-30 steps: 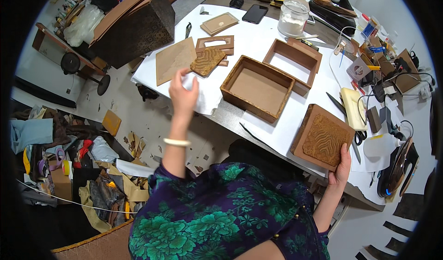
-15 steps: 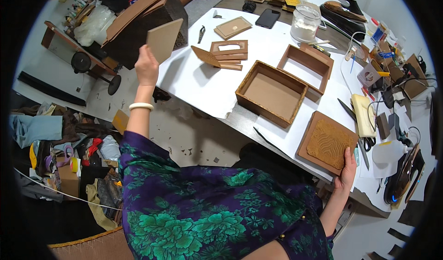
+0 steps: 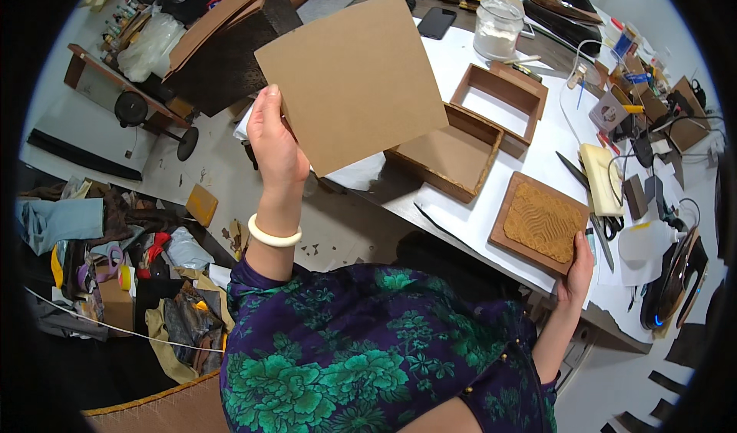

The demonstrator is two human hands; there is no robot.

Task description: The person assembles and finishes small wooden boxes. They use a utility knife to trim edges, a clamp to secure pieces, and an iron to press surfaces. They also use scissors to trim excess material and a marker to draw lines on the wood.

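Note:
My left hand point(image 3: 278, 143) grips a square tan board point(image 3: 351, 84) by its left edge, held up over the white-covered table point(image 3: 564, 137). My right hand point(image 3: 575, 273) is closed on the right edge of a brown lid point(image 3: 541, 222) with an embossed, wavy-patterned top. Behind the raised board stands an open patterned box point(image 3: 431, 173) with a tan bottom, partly hidden. A plain brown rectangular frame point(image 3: 523, 129) sits just beyond it.
A glass jar point(image 3: 495, 32) and a phone point(image 3: 436, 23) lie at the back. Scissors point(image 3: 610, 224), a cream pad point(image 3: 599, 183) and cords crowd the right. A dark box point(image 3: 219, 72) stands back left; fabric scraps point(image 3: 61, 222) pile lower left.
My left hand picked up the tan board from the table, then swung it rightward and turned it face-on, now hiding the small pieces. My right hand still holds the lid.

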